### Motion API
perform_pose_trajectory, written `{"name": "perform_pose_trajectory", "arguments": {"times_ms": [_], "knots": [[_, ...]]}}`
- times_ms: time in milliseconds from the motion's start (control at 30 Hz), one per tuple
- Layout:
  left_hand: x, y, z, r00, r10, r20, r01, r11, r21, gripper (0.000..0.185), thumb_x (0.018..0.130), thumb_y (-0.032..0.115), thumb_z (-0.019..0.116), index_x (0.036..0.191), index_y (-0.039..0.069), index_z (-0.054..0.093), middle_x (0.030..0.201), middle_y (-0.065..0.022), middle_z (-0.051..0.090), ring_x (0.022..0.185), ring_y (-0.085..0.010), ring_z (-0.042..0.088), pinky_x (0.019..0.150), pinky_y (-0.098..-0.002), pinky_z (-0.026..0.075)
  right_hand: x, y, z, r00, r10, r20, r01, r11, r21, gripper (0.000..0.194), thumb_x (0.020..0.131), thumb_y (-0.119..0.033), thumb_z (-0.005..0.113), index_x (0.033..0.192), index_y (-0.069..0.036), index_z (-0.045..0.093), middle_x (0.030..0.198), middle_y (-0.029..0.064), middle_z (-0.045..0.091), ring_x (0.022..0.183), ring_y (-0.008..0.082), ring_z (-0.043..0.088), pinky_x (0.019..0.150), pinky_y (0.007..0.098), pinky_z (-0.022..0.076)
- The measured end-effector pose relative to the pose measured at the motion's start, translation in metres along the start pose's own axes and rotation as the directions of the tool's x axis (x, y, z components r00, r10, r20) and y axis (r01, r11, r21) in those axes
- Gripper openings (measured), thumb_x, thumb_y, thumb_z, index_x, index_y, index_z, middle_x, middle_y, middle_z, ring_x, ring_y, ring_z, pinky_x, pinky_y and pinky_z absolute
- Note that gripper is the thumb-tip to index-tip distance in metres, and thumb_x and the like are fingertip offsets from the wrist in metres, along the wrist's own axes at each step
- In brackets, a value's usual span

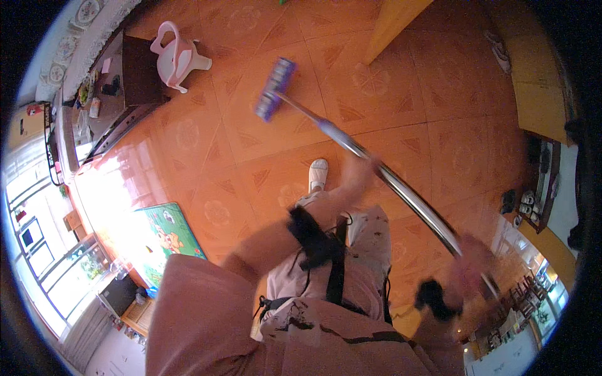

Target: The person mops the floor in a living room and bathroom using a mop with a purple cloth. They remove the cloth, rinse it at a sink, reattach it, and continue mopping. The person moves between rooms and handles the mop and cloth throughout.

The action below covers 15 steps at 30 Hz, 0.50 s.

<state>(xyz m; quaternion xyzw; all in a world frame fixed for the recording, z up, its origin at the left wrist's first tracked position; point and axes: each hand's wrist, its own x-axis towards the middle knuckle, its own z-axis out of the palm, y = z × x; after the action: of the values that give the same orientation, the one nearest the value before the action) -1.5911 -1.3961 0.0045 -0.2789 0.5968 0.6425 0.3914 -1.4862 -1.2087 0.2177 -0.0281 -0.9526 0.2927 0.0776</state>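
Observation:
A mop with a metal pole (414, 199) runs diagonally across the view, from the upper middle to the lower right. Its flat purple and white head (275, 89) rests on the tiled floor and looks blurred. My left hand (360, 174) is closed around the middle of the pole, its fingers partly blurred. Further up the pole, towards the lower right, my right hand (470, 265) grips near the end and is strongly blurred. Both wrists wear black bands. Below the pole a white shoe (318, 174) stands on the floor.
A pink and white plastic child's chair (181, 58) stands at the upper left beside a dark cabinet (141, 70). A green picture mat (176, 230) lies at the left. A wooden post or panel edge (392, 30) stands at the top. Shoes and a rack (548, 183) are at the right.

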Motion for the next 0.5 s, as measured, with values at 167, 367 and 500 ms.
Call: {"name": "perform_pose_trajectory", "arguments": {"times_ms": [167,367,500], "knots": [[0.148,0.041,-0.212,0.923,0.265,-0.278,-0.264,0.964,0.042,0.037,0.079,0.047,0.05,0.067,0.013,0.045,0.056,-0.0007,0.041,0.044,-0.0143,0.038,0.04,-0.0286,0.031,0.106,-0.039,0.219,0.918,-0.175,0.355,-0.239,0.47,0.85,0.011,0.081,-0.011,0.053,0.076,-0.002,0.05,0.073,0.0046,0.051,0.067,0.0158,0.049,0.07,0.0283,0.0426],[0.185,-0.032,-0.191,0.984,0.123,-0.132,-0.084,0.96,0.268,0.031,0.081,0.039,0.048,0.065,0.012,0.045,0.053,-0.001,0.041,0.043,-0.014,0.039,0.037,-0.0292,0.03,0.059,0.005,0.209,0.976,-0.106,0.192,-0.112,0.516,0.849,0.007,0.077,-0.001,0.056,0.083,-0.002,0.054,0.077,0.0064,0.054,0.067,0.0184,0.051,0.064,0.0276,0.0424],[0.126,-0.142,0.049,0.995,0.095,-0.021,-0.086,0.959,0.27,0.027,0.082,0.035,0.051,0.076,0.009,0.045,0.062,-0.0028,0.044,0.05,-0.0151,0.041,0.043,-0.0298,0.034,-0.061,0.125,0.009,0.896,0.305,0.323,-0.437,0.731,0.524,0.017,0.083,-0.013,0.052,0.093,-0.001,0.058,0.081,0.0065,0.055,0.075,0.018,0.052,0.065,0.0279,0.0425]]}}
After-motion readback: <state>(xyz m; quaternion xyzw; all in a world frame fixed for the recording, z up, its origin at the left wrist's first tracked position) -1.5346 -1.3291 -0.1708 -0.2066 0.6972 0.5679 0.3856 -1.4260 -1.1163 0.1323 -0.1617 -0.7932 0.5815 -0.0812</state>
